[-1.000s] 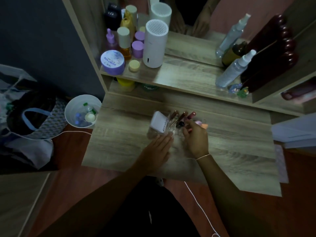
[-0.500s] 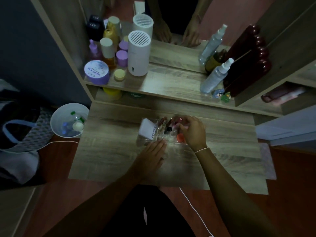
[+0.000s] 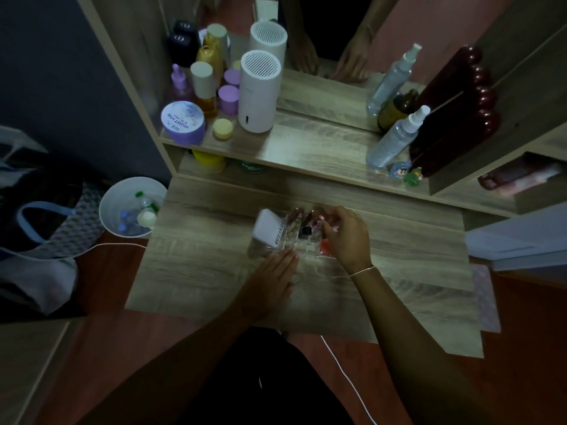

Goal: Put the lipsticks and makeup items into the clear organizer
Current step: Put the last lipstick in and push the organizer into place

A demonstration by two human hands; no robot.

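Observation:
The clear organizer [image 3: 260,251] stands on the wooden desk [image 3: 199,271], a little past the desk's middle. A white box [image 3: 270,229] fills its left compartment. Several lipsticks [image 3: 296,214] stand upright in the middle slots, with a dark-capped one [image 3: 305,232] in front. An orange item [image 3: 325,246] sits at its right front. My left hand [image 3: 270,280] lies flat against the organizer's near edge, fingers together. My right hand [image 3: 345,234] hovers over the right slots, its fingertips pinched on a small pinkish lipstick [image 3: 322,218].
A raised shelf [image 3: 322,148] behind holds a white cylinder device [image 3: 259,92], purple jars, bottles and a spray bottle [image 3: 395,138]; a mirror stands behind. A white bin [image 3: 130,207] and a bag [image 3: 40,222] sit left on the floor. A white cable [image 3: 346,375] trails below.
The camera view has shifted, so everything sits lower and more to the left. My right hand's fingertips have moved from the organizer's right edge up over its rear right slots. The left hand stays put.

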